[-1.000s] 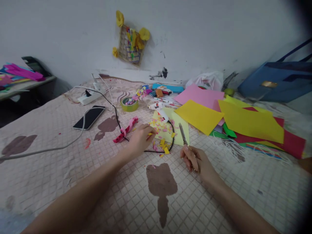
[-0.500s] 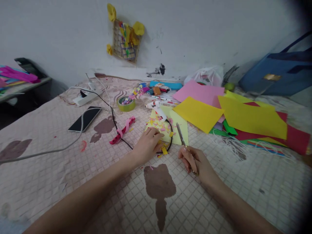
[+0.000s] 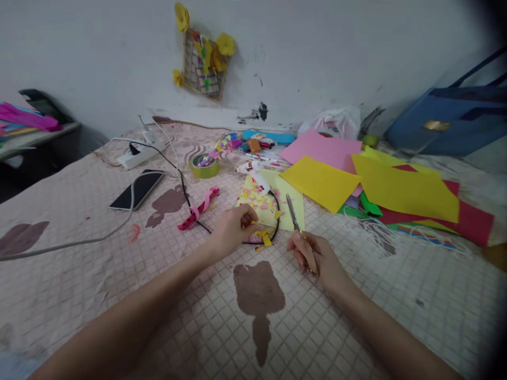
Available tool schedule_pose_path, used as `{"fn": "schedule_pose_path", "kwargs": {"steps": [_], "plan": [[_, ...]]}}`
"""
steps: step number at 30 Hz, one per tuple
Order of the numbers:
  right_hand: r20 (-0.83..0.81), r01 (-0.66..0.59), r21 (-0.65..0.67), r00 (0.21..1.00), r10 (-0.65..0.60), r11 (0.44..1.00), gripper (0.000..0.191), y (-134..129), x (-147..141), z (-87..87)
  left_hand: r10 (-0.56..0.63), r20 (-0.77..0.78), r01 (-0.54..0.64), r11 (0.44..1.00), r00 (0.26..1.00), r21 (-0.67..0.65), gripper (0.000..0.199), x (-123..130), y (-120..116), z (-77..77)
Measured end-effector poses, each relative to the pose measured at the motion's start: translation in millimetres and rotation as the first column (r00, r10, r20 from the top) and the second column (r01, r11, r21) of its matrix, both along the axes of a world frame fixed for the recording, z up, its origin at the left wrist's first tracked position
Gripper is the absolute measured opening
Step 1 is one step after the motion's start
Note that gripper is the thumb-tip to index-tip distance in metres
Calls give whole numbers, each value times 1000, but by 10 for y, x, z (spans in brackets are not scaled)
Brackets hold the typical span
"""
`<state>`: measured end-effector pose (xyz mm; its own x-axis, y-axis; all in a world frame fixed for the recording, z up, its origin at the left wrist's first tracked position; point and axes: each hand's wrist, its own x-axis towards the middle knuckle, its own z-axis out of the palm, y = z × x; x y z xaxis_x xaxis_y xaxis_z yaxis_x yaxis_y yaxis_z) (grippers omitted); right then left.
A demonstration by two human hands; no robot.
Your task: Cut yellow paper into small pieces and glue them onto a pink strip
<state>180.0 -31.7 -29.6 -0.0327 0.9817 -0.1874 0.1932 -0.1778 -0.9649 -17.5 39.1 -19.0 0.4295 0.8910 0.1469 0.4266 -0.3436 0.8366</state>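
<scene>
On the quilted pale cloth [image 3: 309, 327] w/ brown printed patches, both bare hands are positioned over the near-centre area.

R. hand [image 3: 317, 258]: grip closed around the handles of a pair of slim silver metal scissors [image 3: 297, 226]. Blades appear together, tips pointing up & away, near the R. edge of a pale yellow paper sheet [image 3: 280, 184].

L. hand [image 3: 232, 229]: thumb & forefinger drawn together just beside a small heap of bright yellow paper scraps [image 3: 266, 240]; cannot tell whether a pc. is pinched btwn them. The heap sits at the near edge of the sheet, L. of the scissors.

Sheet contents: tiny pink & yellow paper clippings [image 3: 253, 200], plus a white plastic glue gun [image 3: 259, 179] lying across the far part. Thin black cord [image 3: 183, 187] loops round the scraps & continues L.

L. side: dark pink spotted strip [image 3: 190, 219] w/ paler pink ribbon coiled round it, near the L. hand; yellow-green ring-shaped tape roll [image 3: 206, 171] behind it; black flat smartphone [image 3: 138, 187] farther L., w/ grey cable across it.

R. side: rectangular deep-yellow paper sheet [image 3: 320, 182], overlapping a pink paper sheet [image 3: 322, 150]; tangled thin white string [image 3: 368, 232] lies nearer, R. of the scissors.
</scene>
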Motion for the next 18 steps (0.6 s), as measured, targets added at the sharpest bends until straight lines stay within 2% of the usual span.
{"fn": "schedule_pose_path", "kwargs": {"steps": [1, 3, 6, 8, 11, 15, 18], "plan": [[3, 2, 8, 1000, -2, 1000, 46, -2, -8, 13, -16, 110, 28, 993, 994, -112, 11, -8, -1, -5], [12, 0, 36, 1000, 0, 999, 43, -1, -34, 52, -27, 306, 127, 942, 952, -312, 15, -17, -8, -20], [48, -7, 77, 999, 4, 997, 34, 34, -92, 120, 24, 444, 219, 846, 896, -487, 19, -14, -38, -31], [68, -44, 96, 997, 37, 994, 28, 80, -137, 149, 52, 470, 226, 826, 881, -516, 22, -5, -69, -15], [70, -115, 122, 992, 107, 986, 22, 154, -212, 163, 50, 475, 209, 854, 879, -477, 23, 7, -119, 28], [79, -116, 141, 991, 106, 983, 17, 187, -285, 160, 41, 466, 187, 882, 884, -432, 23, 11, -161, 47], [92, -125, 118, 989, 115, 985, 14, 166, -286, 152, 26, 471, 220, 860, 882, -460, 22, 13, -175, 38]]}}
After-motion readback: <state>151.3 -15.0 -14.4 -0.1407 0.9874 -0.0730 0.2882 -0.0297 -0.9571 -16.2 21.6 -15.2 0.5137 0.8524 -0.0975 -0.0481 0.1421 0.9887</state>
